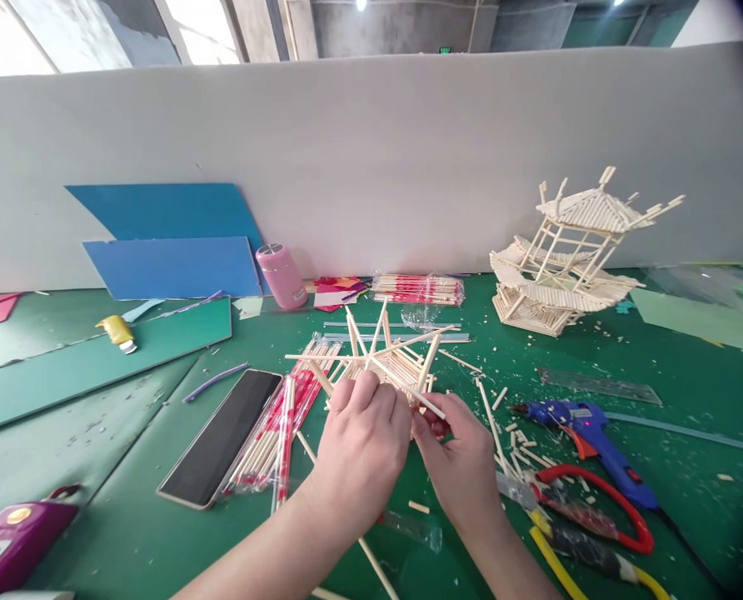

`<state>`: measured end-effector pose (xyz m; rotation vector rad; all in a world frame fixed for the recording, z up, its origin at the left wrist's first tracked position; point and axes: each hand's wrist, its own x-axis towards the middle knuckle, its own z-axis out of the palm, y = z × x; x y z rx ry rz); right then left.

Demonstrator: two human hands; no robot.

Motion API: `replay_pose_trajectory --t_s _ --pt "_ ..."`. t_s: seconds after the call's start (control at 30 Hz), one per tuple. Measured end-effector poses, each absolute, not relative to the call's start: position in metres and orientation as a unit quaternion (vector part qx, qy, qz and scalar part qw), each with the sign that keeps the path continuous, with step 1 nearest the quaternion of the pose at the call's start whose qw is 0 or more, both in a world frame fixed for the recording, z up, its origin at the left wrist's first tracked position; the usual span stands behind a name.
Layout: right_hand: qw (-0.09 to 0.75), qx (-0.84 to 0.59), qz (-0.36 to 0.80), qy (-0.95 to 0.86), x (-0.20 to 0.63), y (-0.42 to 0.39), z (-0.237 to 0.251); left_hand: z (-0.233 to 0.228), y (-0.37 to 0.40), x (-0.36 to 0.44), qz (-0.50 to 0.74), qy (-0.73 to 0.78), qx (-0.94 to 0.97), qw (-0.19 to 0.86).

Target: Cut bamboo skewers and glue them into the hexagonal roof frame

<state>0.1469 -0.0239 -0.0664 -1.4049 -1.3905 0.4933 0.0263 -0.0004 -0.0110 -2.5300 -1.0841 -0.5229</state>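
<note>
A small model frame (402, 365) of pale wooden sticks stands in front of me, with posts pointing up and long sticks crossing at its top. My left hand (368, 433) is closed on its near side, fingers curled and the fingertips hidden. At the near right edge, my right hand (462, 458) is closed too, thumb and fingers pinched together against the frame. One light stick (432, 406) slants down from the top crossing and passes just over the right fingers. What exactly lies between those fingertips is hidden.
A finished-looking stick pavilion (565, 258) stands back right. At right lie a blue glue gun (587, 425), red-handled pliers (640, 508) and stick offcuts. Left are a phone (221, 437), bagged sticks (284, 425), a yellow cutter (118, 332) and a pink bottle (281, 275).
</note>
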Motion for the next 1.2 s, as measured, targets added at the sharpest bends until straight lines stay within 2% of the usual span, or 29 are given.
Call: replay_pose_trajectory --t_s 0.3,0.87,1.2 --pt "0.526 -0.581 0.189 -0.591 0.1473 -0.0227 -0.0695 -0.0103 -0.0029 0.0251 -0.196 -0.385 -0.895 0.110" --pt "0.535 -0.580 0.178 -0.588 0.1463 -0.0226 -0.0688 -0.0068 -0.0017 0.0284 -0.183 -0.385 -0.899 0.097" --pt "0.541 -0.573 0.177 -0.589 0.1456 -0.0224 -0.0698 -0.0062 -0.0019 0.0306 -0.170 -0.383 -0.899 0.127"
